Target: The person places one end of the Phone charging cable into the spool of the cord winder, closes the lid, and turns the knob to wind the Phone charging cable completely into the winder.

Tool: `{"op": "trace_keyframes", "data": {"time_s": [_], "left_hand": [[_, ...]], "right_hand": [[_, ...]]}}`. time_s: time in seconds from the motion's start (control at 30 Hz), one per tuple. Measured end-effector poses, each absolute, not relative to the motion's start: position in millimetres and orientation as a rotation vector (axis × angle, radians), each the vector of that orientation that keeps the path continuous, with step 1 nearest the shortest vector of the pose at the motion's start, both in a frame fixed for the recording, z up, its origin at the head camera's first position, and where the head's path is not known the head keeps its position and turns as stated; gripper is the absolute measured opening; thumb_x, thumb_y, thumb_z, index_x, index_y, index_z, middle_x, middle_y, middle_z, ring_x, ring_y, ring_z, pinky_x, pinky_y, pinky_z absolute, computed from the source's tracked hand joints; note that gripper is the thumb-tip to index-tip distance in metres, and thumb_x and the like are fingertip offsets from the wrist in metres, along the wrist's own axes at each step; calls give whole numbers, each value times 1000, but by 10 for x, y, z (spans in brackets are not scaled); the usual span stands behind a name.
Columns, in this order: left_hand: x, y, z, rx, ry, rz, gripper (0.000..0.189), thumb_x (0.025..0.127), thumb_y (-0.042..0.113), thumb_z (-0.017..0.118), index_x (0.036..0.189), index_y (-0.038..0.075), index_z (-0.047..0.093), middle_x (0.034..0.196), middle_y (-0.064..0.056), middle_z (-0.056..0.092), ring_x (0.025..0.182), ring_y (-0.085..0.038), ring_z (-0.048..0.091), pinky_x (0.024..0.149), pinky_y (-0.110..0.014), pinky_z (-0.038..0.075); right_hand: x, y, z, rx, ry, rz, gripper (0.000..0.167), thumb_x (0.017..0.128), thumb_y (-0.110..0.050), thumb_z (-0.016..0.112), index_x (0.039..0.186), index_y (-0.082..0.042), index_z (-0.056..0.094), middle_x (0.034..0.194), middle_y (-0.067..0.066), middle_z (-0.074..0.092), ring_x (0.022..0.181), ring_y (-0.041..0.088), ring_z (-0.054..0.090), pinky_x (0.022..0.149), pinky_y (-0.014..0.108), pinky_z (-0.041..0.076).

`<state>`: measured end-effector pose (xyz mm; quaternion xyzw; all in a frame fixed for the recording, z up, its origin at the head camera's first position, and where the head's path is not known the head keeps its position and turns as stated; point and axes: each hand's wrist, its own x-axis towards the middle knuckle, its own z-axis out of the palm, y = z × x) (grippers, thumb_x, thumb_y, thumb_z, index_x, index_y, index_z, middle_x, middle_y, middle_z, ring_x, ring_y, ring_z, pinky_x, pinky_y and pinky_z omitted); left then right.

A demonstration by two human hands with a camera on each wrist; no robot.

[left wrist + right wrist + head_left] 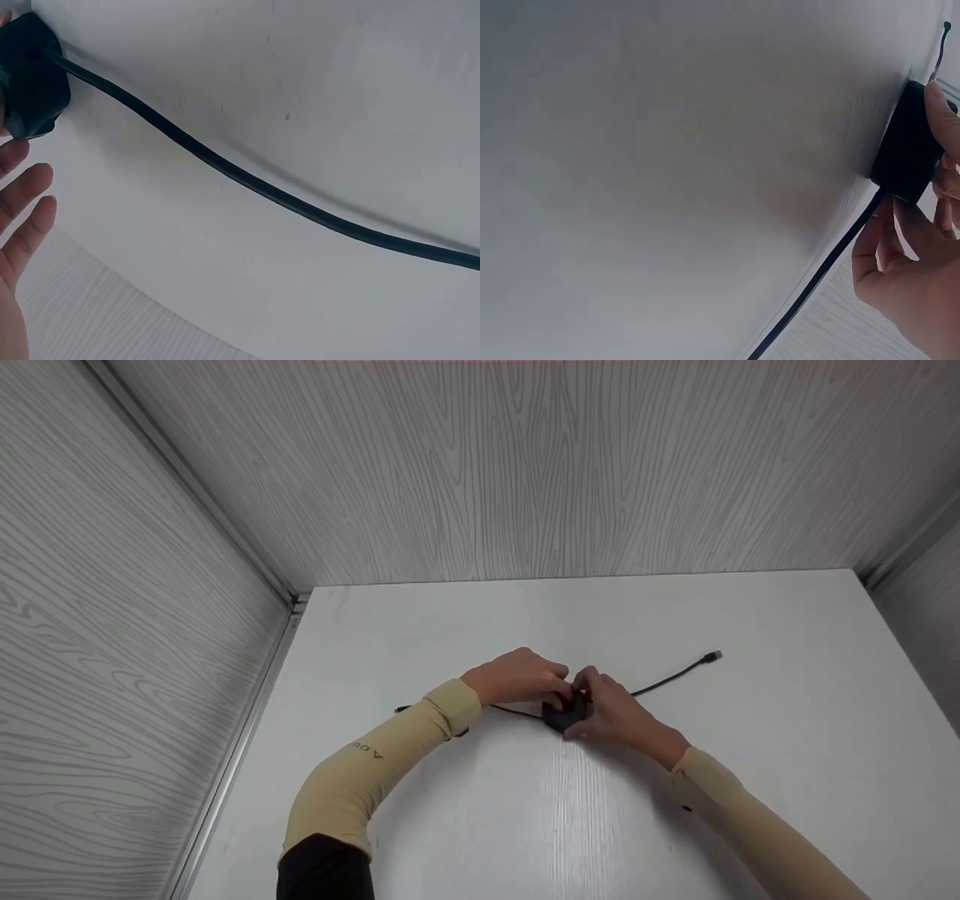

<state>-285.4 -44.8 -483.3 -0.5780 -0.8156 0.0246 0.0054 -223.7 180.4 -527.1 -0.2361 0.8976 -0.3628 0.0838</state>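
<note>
A small black box (559,717) with a thin cable leaving each side is held between both hands over the white tabletop. My left hand (523,676) reaches in from the left, its finger and thumb tips pinching the top of the box. On the other side my right hand (616,714) grips the box, thumb along its near edge and fingers on the far side. The right cable (666,681) ends in a USB plug (712,657). In the left wrist view, the left cable (225,166) curves away from the box (34,79), and several left fingers (26,196) are spread off it.
The left cable's dark end (403,709) lies beyond the left sleeve (390,750). The white tabletop (465,840) meets a wood-grain back panel (525,472). Similar panels stand at the left (135,645) and right (922,585).
</note>
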Motion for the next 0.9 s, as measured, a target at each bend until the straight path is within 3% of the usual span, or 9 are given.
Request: {"op": "trace_keyframes", "data": {"time_s": [0.13, 0.33, 0.5, 0.73, 0.9], "left_hand": [[-2845, -456, -4861, -1793, -2546, 115, 27, 97, 46, 68, 116, 30, 79, 103, 6, 72, 83, -8, 69, 76, -26, 59], [-2835, -473, -4898, -1765, -2489, 159, 29, 100, 49, 62, 109, 25, 76, 105, 9, 73, 84, -6, 70, 76, -25, 59], [-2800, -489, -4979, -1740, -2449, 188, 29, 107, 43, 56, 106, 19, 71, 98, 8, 74, 76, -7, 65, 73, -23, 57], [-2682, -397, -5048, -1569, -2568, 141, 29, 110, 37, 57, 100, 11, 68, 78, 1, 74, 61, -10, 55, 65, -29, 56], [-2615, -257, -4969, -1363, -2803, -6, 28, 107, 32, 60, 94, 10, 70, 76, -4, 74, 61, -12, 54, 60, -33, 54]], "right_hand": [[-2267, 1784, -5294, -734, 2664, -1065, 88, 78, -30, 96, 148, -8, 47, 138, 11, 63, 122, 29, 55, 104, 47, 48], [-2298, 1752, -5320, -716, 2656, -1004, 86, 79, -38, 94, 148, -11, 51, 132, 7, 62, 112, 23, 50, 98, 40, 46], [-2301, 1750, -5294, -734, 2637, -989, 89, 81, -36, 93, 154, -11, 49, 137, 6, 63, 114, 23, 48, 99, 42, 45], [-2311, 1731, -5249, -729, 2673, -980, 80, 79, -32, 95, 146, -9, 57, 129, 9, 67, 110, 28, 52, 98, 47, 44], [-2325, 1708, -5250, -720, 2744, -1004, 75, 78, -30, 96, 140, -5, 61, 123, 12, 71, 109, 30, 60, 100, 49, 48]]}}
